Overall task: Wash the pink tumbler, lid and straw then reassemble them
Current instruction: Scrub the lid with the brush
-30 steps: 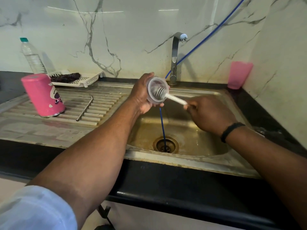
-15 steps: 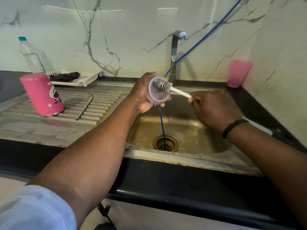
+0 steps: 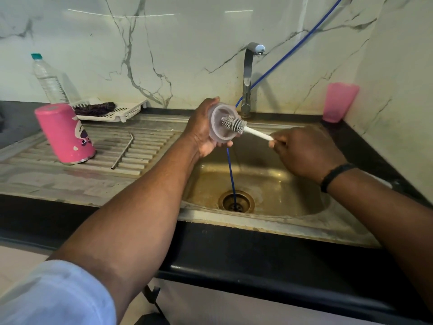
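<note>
Pink tumbler (image 3: pixel 64 133): it is standing upside down on the ribbed draining board (image 3: pixel 150 146), at the far left, well apart from both hands. It is leaning a little on the ribs, so a knock from the left forearm could be tipping it over.

Straw (image 3: pixel 123 151): the bent metal straw is lying flat in the board's grooves just right of the tumbler. Lying loose on a sloped board, it is risking a slide toward the sink (image 3: pixel 269 184).

Left hand (image 3: pixel 202 131): it is grasping the clear lid (image 3: pixel 222 124) by the rim, fingers curled behind it and thumb over the top edge, holding it above the basin with its inner face turned toward the brush. A wet rim is making this hold slippery; a hard push from the brush could be popping the lid out.

Brush (image 3: pixel 234 124): its bristles are pressing against the lid's inner face. Scrubbing only the middle could be leaving the rim groove dirty.

Right hand (image 3: pixel 304 152): it is pinching the white handle at its end, fingers clenched round it. Holding so far back is giving weak control, so the head could be skidding off.

Tap (image 3: pixel 249 78): no water is showing, so soap may be staying on.
</note>
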